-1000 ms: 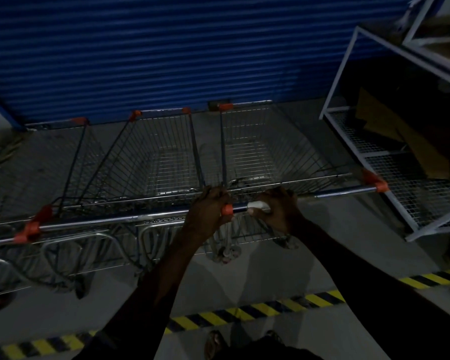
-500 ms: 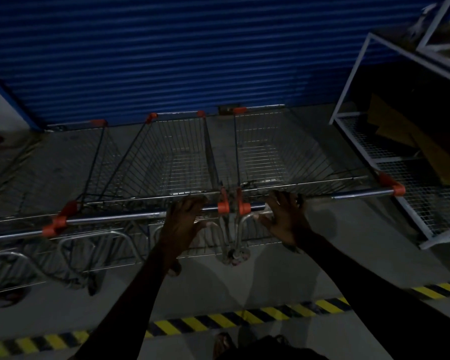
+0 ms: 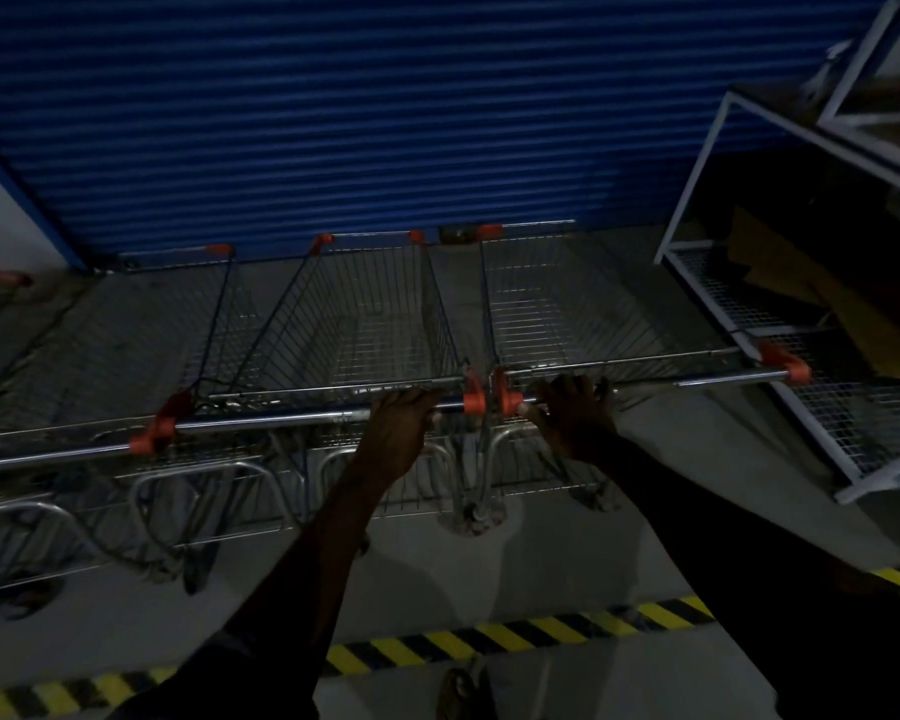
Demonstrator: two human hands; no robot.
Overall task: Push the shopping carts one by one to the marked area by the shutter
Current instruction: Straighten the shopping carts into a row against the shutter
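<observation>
Both hands [image 3: 401, 423] back on chrome handlebars [image 3: 292, 420]

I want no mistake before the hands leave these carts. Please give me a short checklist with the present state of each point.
1. Right cart behind the striped line: ok.
2. Its front close to the shutter: ok.
3. Beside the middle cart, handle ends almost touching: ok.
4. Clear of the white rack: cannot tell, its handle end lies over the rack.
5. Left hand on the middle handle, right hand on the right handle: ok.
6. Wheels straight: cannot tell.
</observation>
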